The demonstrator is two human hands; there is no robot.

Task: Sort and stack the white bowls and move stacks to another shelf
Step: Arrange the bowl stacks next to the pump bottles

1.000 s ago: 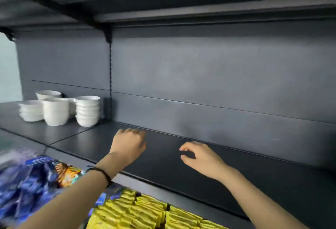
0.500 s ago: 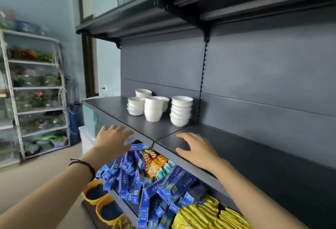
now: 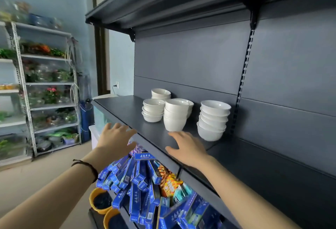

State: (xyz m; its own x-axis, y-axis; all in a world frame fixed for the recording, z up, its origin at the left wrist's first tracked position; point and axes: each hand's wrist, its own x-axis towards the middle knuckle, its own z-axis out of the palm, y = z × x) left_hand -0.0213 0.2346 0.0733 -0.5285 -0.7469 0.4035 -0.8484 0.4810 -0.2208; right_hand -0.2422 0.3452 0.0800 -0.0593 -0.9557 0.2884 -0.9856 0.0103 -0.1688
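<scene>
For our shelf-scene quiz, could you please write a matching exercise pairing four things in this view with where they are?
Things:
1. tallest bowl stack
2. left hand
3. right hand
4. blue boxes

Places:
A. on the shelf below the bowls
B. open, by the shelf's front edge, left of the bowls
C. rightmost on the dark shelf
D. open, over the shelf in front of the deep bowls

Pairs: 1-C, 2-B, 3-D, 4-A

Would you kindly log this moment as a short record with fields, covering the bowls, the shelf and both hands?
setting: dark shelf in a shop
bowls: white bowls in stacks, front ones at; more behind
left hand: open, empty, at the shelf edge
right hand: open, empty, over the shelf, short of the bowls
below: blue boxes, yellow tubs
</scene>
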